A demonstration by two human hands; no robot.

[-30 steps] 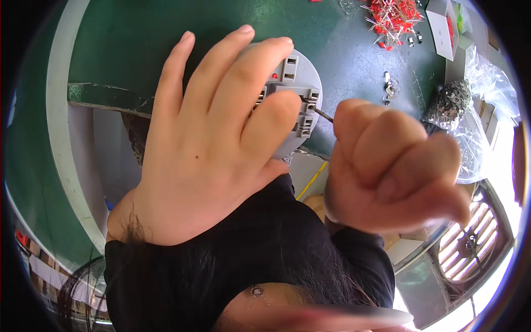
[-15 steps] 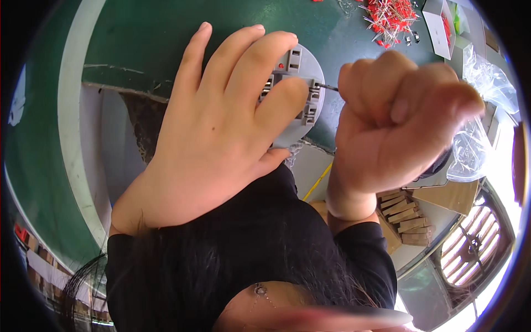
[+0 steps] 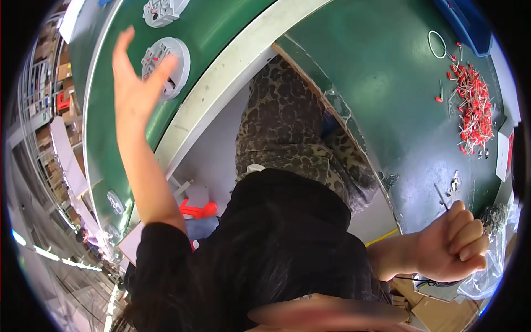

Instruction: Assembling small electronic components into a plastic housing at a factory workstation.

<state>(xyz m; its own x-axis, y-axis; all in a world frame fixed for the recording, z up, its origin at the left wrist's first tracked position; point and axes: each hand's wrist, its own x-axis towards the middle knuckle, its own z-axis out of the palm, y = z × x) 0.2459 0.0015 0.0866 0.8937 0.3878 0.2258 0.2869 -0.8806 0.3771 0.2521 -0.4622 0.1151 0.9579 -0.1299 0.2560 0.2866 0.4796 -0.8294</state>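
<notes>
My left hand (image 3: 134,98) reaches over a green belt at the far left, fingers stretched apart. Under and beside its thumb lies a round, pale grey plastic housing (image 3: 183,58) with small compartments and a red bit inside; whether the thumb touches it I cannot tell. Farther along the belt, a second similar housing (image 3: 161,12) is cut off by the picture's upper edge. At the lower right my right hand (image 3: 454,248) is closed around a thin dark rod-like tool (image 3: 441,196), whose shaft sticks out past the fingers. Its handle is hidden in the palm.
A pile of red-headed parts with wire legs (image 3: 474,113) covers part of the green table (image 3: 387,77) at right. Around it are a blue bin (image 3: 467,27), a pale ring (image 3: 437,44) and a clear plastic bag (image 3: 489,276). A pale rail (image 3: 221,72) edges the belt.
The view has swung left. My left hand and the round housing have gone from the table to the belt. My right hand, still holding the tool, is now lower and farther right.
</notes>
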